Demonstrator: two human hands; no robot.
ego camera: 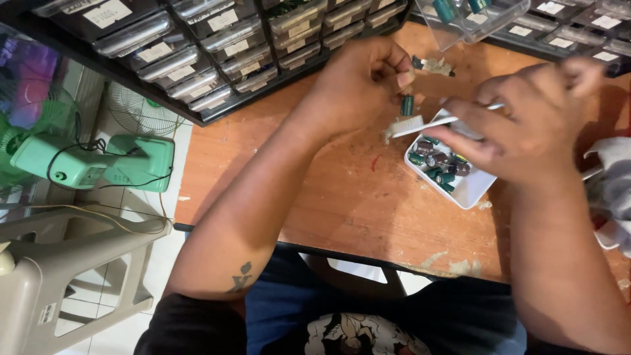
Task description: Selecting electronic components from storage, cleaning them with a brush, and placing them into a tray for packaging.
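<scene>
Right hand: right hand (526, 125) is closing around a white plastic toothbrush (427, 122), bristles pointing to 9 o'clock.
Left hand: left hand (358, 82) is pinching a small green cylindrical capacitor (407, 104) upright, just above the bristles.
Tray: white rectangular plastic tray (472, 189) is sitting on the wooden desk (355, 197) at 6 o'clock from the brush.

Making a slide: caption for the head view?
Left hand holds a capacitor; right hand brushes it with a toothbrush.

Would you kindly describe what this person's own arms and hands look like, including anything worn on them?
Both arms are bare down to the hands, with no gloves, watch or rings in view. The left forearm carries a small dark tattoo near the elbow. A black short sleeve shows at the left upper arm. The left hand and right hand are bare.
</scene>
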